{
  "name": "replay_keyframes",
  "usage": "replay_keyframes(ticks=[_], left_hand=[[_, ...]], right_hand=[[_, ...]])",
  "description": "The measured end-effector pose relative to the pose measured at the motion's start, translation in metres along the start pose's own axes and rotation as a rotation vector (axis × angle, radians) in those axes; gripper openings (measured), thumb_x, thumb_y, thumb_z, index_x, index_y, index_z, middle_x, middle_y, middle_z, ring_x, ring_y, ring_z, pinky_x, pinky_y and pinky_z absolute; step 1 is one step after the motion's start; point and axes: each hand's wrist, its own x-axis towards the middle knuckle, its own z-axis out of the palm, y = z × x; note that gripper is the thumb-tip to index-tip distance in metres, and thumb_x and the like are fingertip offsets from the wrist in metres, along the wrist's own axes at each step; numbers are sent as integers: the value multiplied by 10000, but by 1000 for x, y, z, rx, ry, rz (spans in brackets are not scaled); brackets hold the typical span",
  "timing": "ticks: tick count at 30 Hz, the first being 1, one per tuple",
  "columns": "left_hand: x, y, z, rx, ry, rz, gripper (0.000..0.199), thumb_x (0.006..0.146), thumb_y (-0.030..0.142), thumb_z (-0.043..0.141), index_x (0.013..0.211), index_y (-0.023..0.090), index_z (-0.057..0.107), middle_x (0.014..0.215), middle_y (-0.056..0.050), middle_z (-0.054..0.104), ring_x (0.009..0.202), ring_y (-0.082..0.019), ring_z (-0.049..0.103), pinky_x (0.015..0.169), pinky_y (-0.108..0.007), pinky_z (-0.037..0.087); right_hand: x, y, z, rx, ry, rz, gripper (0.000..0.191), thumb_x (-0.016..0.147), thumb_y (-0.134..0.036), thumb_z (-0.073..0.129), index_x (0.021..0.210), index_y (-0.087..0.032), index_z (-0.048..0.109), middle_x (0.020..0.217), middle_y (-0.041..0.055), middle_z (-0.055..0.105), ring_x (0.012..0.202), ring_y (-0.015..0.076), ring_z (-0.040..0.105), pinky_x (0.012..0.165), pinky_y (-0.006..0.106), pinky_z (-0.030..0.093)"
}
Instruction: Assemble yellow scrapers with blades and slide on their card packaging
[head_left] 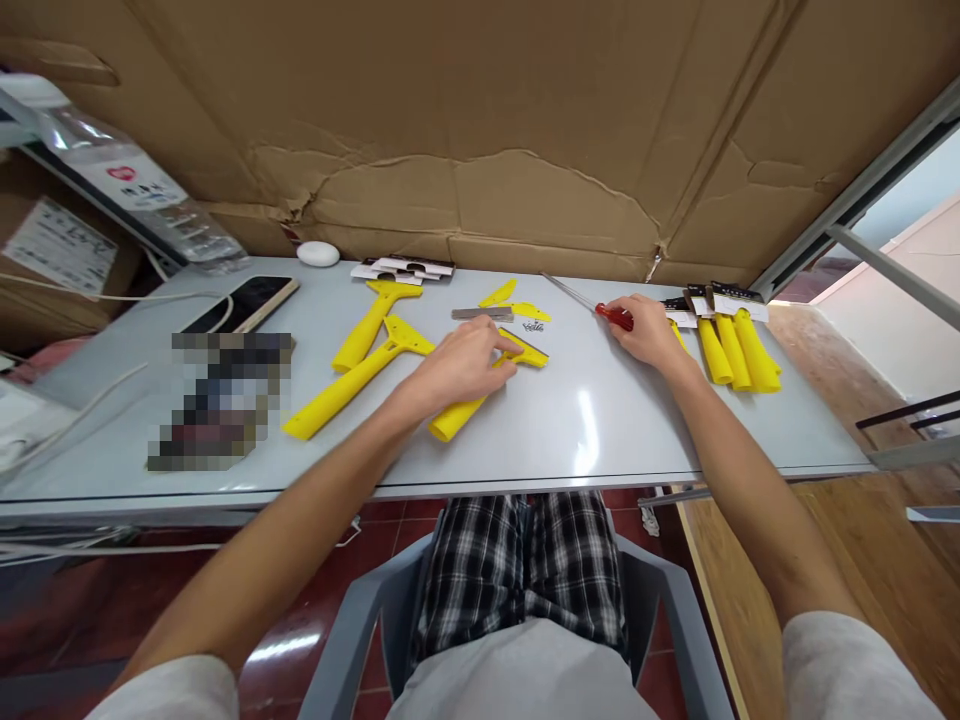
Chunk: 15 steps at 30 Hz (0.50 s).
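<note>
Pinning a yellow scraper (459,420) to a grey table (525,440) with the left hand (457,365), a seated person grips a screwdriver (615,317) in the right hand (649,335). Closest to the camera, plaid shorts (517,570) and a grey plastic chair (675,620) sit just below the table's front edge, with both forearms reaching out over it. The left fingers (504,345) lie close together across the scraper's head near mid-table, apparently to stop it from shifting; the thumb cannot be seen. The right fingers (637,322) curl snugly around the red handle, with the steel shaft (570,293) pointing away to the left, seemingly to keep it clear of the scraper. Two more scrapers (360,335) lie just left of the work, their handles angled toward the person. Loose yellow pieces (499,294), a stack of metal blades (482,314) and tiny screws (533,326) sit just beyond the left hand, probably placed there to be within reach of both hands. Packaged scrapers (739,350) lie side by side to the right, while card sleeves (401,267) rest at the far edge. On the left are a phone (247,305) and a pixelated object (225,400) that cannot be identified. A cardboard sheet (450,130) rises behind the table.
</note>
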Motion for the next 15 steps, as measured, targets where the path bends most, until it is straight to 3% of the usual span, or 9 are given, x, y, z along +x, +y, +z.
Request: replay_keyframes(ticks=[3, 9, 12, 15], left_hand=[[2, 10, 4, 61, -63, 20, 382, 904, 307, 656, 1222, 223, 848, 1309, -143, 689, 1201, -359, 688, 1098, -496, 535], [13, 24, 9, 146, -147, 93, 184, 936, 273, 579, 902, 201, 744, 1204, -151, 668, 1116, -348, 700, 1016, -504, 566], [15, 25, 16, 117, -132, 103, 229, 958, 310, 573, 989, 181, 759, 1230, -169, 656, 1166, -358, 690, 1049, -515, 557], [12, 25, 20, 48, -93, 91, 362, 982, 360, 582, 1216, 171, 783, 1263, -168, 671, 1224, -359, 677, 1105, -525, 537]], right_hand=[[0, 4, -2, 11, -2, 20, 324, 997, -396, 609, 1164, -201, 808, 1104, 133, 814, 970, 302, 701, 936, 455, 545], [-6, 6, 2, -26, -1, 16, 348, 1009, -356, 572, 1218, -191, 795, 1101, 140, 813, 996, 326, 692, 933, 467, 531], [-10, 1, 5, -64, 9, -3, 370, 1012, -348, 555, 1265, -186, 771, 1167, 167, 781, 1105, 366, 658, 991, 506, 525], [-11, -5, 8, -83, 9, -34, 388, 1009, -331, 549, 1301, -182, 756, 1276, 191, 742, 1185, 386, 620, 1046, 541, 513]])
